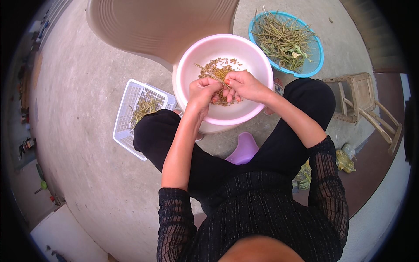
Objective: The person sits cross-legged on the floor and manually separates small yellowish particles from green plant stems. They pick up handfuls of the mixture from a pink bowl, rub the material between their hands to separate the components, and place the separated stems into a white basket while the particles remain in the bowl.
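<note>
Over a pink-rimmed basin [224,119], my left hand [203,91] and my right hand [244,85] grip one thin, dry bean pod [209,72] between their fingertips. The pod slants from upper left down to the right hand. Beneath my hands, loose brownish-green beans [216,67] lie in a heap on the basin's white floor, partly hidden by my fingers.
Long bean pods fill a blue plastic basket [316,64] at upper right. A white plastic basket [122,126] beside my left knee holds more pods. A beige plastic chair [163,26] stands ahead, a wooden stool [350,95] lies right, and squashes [344,162] sit near my right elbow.
</note>
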Demonstrator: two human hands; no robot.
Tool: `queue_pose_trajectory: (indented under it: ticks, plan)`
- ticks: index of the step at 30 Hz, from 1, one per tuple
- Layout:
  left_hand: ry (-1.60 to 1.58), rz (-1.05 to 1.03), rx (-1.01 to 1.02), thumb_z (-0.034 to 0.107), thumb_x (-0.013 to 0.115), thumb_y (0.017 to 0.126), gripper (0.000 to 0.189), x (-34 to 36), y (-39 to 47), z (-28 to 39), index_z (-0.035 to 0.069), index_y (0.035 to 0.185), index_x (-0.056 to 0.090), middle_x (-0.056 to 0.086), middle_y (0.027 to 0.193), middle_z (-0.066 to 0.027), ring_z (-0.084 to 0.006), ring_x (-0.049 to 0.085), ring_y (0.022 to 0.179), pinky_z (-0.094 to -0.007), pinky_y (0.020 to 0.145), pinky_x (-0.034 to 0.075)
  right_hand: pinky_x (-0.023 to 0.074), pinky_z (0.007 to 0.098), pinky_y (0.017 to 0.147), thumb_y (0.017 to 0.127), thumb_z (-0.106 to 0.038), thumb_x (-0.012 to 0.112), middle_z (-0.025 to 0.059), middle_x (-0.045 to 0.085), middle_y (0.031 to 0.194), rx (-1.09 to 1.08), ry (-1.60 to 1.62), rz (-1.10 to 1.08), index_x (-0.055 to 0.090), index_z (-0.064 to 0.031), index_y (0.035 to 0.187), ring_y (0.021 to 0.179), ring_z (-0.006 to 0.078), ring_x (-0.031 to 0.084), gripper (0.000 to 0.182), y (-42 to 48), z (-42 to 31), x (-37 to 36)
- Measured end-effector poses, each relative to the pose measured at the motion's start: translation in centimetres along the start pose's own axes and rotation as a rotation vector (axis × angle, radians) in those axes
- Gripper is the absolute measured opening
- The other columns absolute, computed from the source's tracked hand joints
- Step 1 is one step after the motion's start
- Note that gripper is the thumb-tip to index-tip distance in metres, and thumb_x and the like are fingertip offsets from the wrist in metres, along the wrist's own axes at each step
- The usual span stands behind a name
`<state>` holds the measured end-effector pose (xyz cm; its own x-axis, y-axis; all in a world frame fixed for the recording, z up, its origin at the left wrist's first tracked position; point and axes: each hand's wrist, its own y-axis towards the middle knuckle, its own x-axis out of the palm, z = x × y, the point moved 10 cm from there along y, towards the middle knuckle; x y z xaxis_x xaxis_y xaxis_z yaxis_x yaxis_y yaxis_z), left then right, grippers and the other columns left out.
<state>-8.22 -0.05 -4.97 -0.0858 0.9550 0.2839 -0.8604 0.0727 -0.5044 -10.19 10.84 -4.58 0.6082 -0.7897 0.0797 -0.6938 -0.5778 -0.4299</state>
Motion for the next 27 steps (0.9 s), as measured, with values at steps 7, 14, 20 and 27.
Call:
queue_pose_trajectory:
  ticks: [7, 14, 20, 27]
  plan:
    - [-0.017, 0.063, 0.013, 0.001, 0.063, 0.078, 0.008, -0.9, 0.2, 0.1, 0.001, 0.071, 0.06, 0.053, 0.06, -0.0018, -0.0079, 0.044, 0.046, -0.0216, 0.043, 0.034, 0.0467, 0.0227, 0.045, 0.095, -0.007, 0.044, 0.0154, 0.065, 0.092, 0.059, 0.074, -0.01, 0.053, 0.0012, 0.096, 0.069, 0.0174, 0.068, 0.013, -0.8, -0.5, 0.1]
    - [0.002, 0.019, 0.011, 0.003, 0.065, 0.078, 0.004, -0.2, 0.0, 0.2, 0.001, 0.075, 0.063, 0.055, 0.061, -0.0008, -0.0078, 0.046, 0.048, -0.021, 0.045, 0.036, 0.0421, 0.0206, 0.042, 0.093, -0.007, 0.049, 0.0137, 0.066, 0.087, 0.05, 0.064, 0.004, 0.055, 0.0004, 0.096, 0.066, 0.0162, 0.068, 0.01, -0.4, 0.1, -0.2]
    - [0.041, 0.016, 0.054, 0.001, 0.065, 0.077, 0.004, -0.2, 0.0, 0.5, -0.001, 0.074, 0.063, 0.06, 0.063, -0.0045, -0.0083, 0.049, 0.048, -0.0207, 0.044, 0.037, 0.0415, 0.0195, 0.042, 0.093, -0.007, 0.049, 0.0114, 0.064, 0.082, 0.038, 0.134, -0.004, 0.054, 0.0009, 0.095, 0.063, 0.0142, 0.066, 0.009, -0.4, 0.3, 0.0]
    - [0.057, -0.011, 0.019, 0.003, 0.065, 0.077, 0.006, 0.0, -0.1, 0.4, 0.003, 0.072, 0.061, 0.058, 0.063, -0.0024, -0.008, 0.048, 0.049, -0.0205, 0.046, 0.036, 0.0397, 0.0168, 0.043, 0.093, -0.014, 0.052, 0.0073, 0.063, 0.078, 0.143, 0.267, -0.092, 0.055, -0.0016, 0.094, 0.061, 0.0096, 0.062, 0.013, -0.6, 0.4, 1.0]
